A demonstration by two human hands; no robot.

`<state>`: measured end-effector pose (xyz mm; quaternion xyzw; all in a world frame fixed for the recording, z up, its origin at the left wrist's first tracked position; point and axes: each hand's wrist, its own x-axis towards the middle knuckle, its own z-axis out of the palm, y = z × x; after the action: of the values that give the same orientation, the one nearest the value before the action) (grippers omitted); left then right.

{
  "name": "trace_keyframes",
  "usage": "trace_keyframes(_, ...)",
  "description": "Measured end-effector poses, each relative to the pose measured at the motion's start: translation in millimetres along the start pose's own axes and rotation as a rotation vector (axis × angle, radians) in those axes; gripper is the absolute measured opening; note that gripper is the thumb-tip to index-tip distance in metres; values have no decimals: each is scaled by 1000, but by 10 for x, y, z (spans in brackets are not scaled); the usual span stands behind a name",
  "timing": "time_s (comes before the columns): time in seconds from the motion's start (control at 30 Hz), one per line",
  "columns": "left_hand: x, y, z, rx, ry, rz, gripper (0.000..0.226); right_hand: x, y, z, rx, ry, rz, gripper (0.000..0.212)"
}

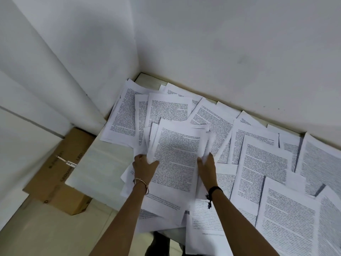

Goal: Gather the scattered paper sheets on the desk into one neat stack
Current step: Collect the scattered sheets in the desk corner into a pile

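Paper covers most of the desk (103, 163): printed sheets (265, 163) lie overlapping and askew from ten o'clock round to five o'clock of a ragged bundle (177, 154) at the middle of the view. The left hand (144, 165) grips the bundle's left edge, thumb laid on the top page and fingers curled round the side. The right hand (206, 167) clasps the right edge, though its fingertips are lost among the pages. The bundle is uneven, with corners fanning out at twelve and nine o'clock, and it overlaps more loose pages at six o'clock. A cardboard box (60, 172) sits off the desk at eight o'clock, against the wall (55, 71). By my reading the gathering step is in hand and far from done, since most pages are not yet collected. The next move calls for squaring what is held, probably by tapping its edges on the bare patch at nine o'clock. One hand must then let go to sweep in the nearest pages, while the other keeps the bundle from sliding apart.
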<state>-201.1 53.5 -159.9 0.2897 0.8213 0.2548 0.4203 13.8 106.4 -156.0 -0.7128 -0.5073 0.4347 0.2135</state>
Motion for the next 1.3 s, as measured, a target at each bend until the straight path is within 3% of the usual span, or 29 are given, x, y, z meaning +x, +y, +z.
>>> trace_keyframes(0.1,67,123,-68,-10,-49,80,69,-43,-55,40,85,74,27,29)
trace_keyframes(0.13,96,154,-102,-46,-53,78,75,-70,-43,70,48,29,-6,23)
trace_keyframes(0.23,208,155,-216,-35,-93,22,81,-159,28,172,-94,-202,-49,45)
trace_keyframes(0.37,298,89,-388,-21,-175,38,69,-138,36,246,-73,11,-43,43)
trace_keyframes(0.4,304,71,-413,-9,-178,50,73,-140,10,261,-106,-8,-58,47)
trace_keyframes(0.5,283,30,-459,-29,-143,52,99,-198,-99,330,-177,-260,-146,55)
trace_keyframes(0.53,280,8,-461,-40,-118,59,96,-197,-106,365,-179,-283,-174,56)
trace_keyframes(0.63,295,-49,-459,0,-72,96,62,-202,-135,431,-136,-142,-127,59)
trace_keyframes(0.7,279,-50,-446,13,-29,172,45,-229,-169,478,-106,-198,-87,64)
trace_keyframes(0.77,239,-48,-436,17,39,211,44,-254,-189,511,-68,-297,-101,70)
trace_keyframes(0.87,207,-75,-470,-11,57,239,47,-291,-169,546,80,-206,19,74)
trace_keyframes(0.9,201,-86,-496,-46,-20,207,48,-304,-136,547,131,-202,61,74)
trace_keyframes(0.97,181,-94,-554,-164,-281,113,48,-316,-83,552,145,-346,104,73)
trace_keyframes(1.03,144,-102,-595,-169,-443,47,43,-314,-78,517,146,-499,116,56)
trace_keyframes(1.1,129,-110,-639,-219,-417,9,40,-305,-113,444,283,-507,122,39)
trace_keyframes(1.3,141,42,-824,-645,-210,-14,31,-209,-344,60,684,-541,197,52)
